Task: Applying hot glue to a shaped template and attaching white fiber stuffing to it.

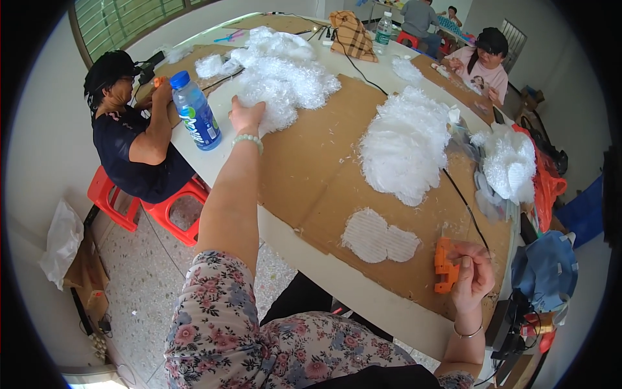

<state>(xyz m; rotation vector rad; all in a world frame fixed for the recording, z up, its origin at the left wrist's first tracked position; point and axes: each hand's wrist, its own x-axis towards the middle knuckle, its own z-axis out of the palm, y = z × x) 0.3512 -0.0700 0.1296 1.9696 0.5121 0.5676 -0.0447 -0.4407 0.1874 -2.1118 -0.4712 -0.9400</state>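
Observation:
My left hand [248, 118], with a beaded bracelet at its wrist, stretches out to the near edge of a large heap of shaggy white fabric pieces [285, 74]. Its thumb and forefinger are apart, and the other fingertips are partly hidden. At the right front of the table, the fingers of my right hand [474, 280] are closed in a pinch. Something thin and see-through seems to show at the fingertips, too blurred to name. Just left of them is an orange plastic tool [446, 266]. A flat, ribbed white fabric piece [380, 236] with a lobed outline lies on the cardboard.
Brown cardboard [304, 168] covers much of the table. A white fabric stack [405, 146] and another pile [508, 162] lie to the right, with a black cable [463, 198] between. A blue-capped bottle [195, 111] stands at the left edge. Co-workers sit left and far right.

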